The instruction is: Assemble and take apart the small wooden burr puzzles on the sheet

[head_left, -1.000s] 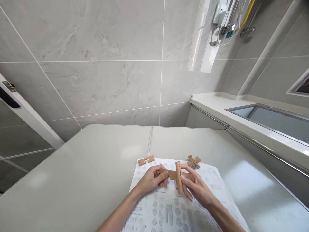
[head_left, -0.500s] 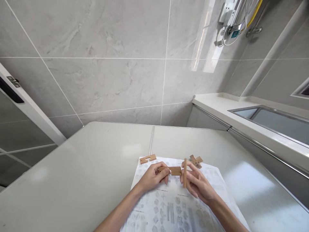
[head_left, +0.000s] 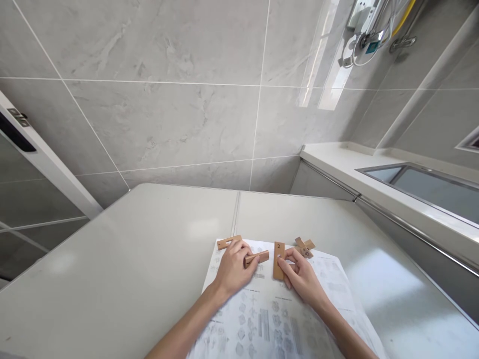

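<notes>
My left hand (head_left: 234,267) is closed around a flat wooden puzzle piece (head_left: 263,257), whose right end sticks out past the thumb. Between the thumb and fingers of my right hand (head_left: 302,276) stands another wooden puzzle piece marked 2 (head_left: 279,269), its broad face toward me. A small gap separates the two held pieces. Behind my left fingers lies a notched wooden piece (head_left: 223,244), partly covered by them. Beyond my right hand several wooden pieces (head_left: 306,247) sit crossed together. Under everything is a printed instruction sheet (head_left: 258,319) with rows of small diagrams.
The pale table (head_left: 149,259) has a seam (head_left: 236,214) running toward the tiled wall (head_left: 168,124). At the right is a white counter (head_left: 333,159) with a sink (head_left: 430,184). A white-framed door (head_left: 48,154) stands at the left.
My right hand has turned its piece from edge-on to face-on, showing the 2. My left hand has moved slightly left and tilted its piece, and now partly covers the notched piece.
</notes>
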Available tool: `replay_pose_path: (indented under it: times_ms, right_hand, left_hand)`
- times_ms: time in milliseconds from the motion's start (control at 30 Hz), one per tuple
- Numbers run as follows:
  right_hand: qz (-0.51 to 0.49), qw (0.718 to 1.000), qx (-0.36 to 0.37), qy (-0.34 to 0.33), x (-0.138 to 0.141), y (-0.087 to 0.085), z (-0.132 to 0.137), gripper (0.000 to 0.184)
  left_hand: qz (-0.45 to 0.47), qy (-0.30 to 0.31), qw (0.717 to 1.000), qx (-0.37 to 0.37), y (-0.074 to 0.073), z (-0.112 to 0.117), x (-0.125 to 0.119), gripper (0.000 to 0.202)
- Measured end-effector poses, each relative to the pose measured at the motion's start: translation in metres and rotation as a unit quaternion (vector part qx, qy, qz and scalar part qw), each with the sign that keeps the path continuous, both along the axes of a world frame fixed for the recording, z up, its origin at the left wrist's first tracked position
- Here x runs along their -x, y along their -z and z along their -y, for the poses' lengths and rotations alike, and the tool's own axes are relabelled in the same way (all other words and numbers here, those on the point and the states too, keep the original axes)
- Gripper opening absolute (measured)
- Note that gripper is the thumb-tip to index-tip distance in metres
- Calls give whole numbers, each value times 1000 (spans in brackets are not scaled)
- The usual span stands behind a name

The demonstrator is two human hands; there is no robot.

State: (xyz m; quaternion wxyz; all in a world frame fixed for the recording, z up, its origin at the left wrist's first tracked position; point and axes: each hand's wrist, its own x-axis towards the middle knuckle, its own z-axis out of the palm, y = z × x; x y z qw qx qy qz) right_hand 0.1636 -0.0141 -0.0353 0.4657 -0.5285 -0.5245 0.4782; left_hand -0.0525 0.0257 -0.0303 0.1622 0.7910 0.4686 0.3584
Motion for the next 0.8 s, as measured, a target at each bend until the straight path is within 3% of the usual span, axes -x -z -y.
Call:
replay_pose_path:
  times_ms: [133, 233, 400, 800]
  right_hand:
    - [29, 999, -9, 20, 0, 5, 2, 42]
    - [81, 996, -33, 34, 2, 6, 4, 49]
    - [195, 979, -50, 41, 7, 5, 8, 48]
    - [323, 941, -77, 62, 8, 15, 9, 33]
  left_hand:
    - [-45, -1, 998, -48, 1, 3, 0, 27]
    - [-75, 2, 995, -68, 1, 4, 0, 30]
    - [-116, -1, 987, -107, 2, 2, 1, 18]
    - [-107, 5, 991, -79, 2, 2, 2, 9]
